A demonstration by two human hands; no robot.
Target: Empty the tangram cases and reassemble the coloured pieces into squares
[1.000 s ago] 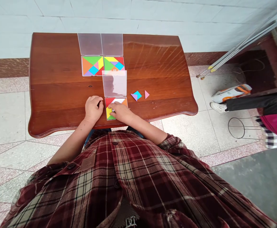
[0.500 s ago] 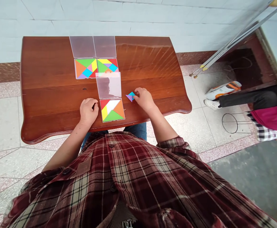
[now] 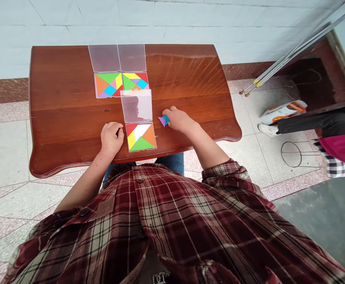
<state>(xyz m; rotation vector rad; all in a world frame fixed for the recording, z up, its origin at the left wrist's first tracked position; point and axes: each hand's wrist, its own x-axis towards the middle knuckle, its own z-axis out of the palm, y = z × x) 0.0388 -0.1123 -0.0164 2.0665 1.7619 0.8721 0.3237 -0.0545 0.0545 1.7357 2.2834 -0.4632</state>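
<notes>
My left hand (image 3: pixel 111 138) rests curled on the wooden table (image 3: pixel 68 90), just left of a clear case (image 3: pixel 139 132) holding red, yellow, green and orange tangram pieces around a white gap. My right hand (image 3: pixel 180 120) sits beyond that case, its fingertips on a cyan piece (image 3: pixel 167 120) beside a purple triangle (image 3: pixel 162 121). The hand hides part of the cyan piece. A clear lid (image 3: pixel 136 105) stands open behind the case. Farther back lie two filled tangram cases (image 3: pixel 107 85) (image 3: pixel 135 81), with their lids (image 3: pixel 104 58) (image 3: pixel 131 57) open.
The table has a curved front edge against my body. To the right, a seated person's dark trouser leg (image 3: pixel 314 125) ends in a white shoe (image 3: pixel 267 130), near a patterned bag (image 3: pixel 283 111). A wire ring stand (image 3: pixel 291 154) and metal poles (image 3: pixel 297 51) stand there too.
My right hand has moved from the near case to the loose pieces on its right. The pink triangle no longer shows. The near case now shows its coloured pieces uncovered.
</notes>
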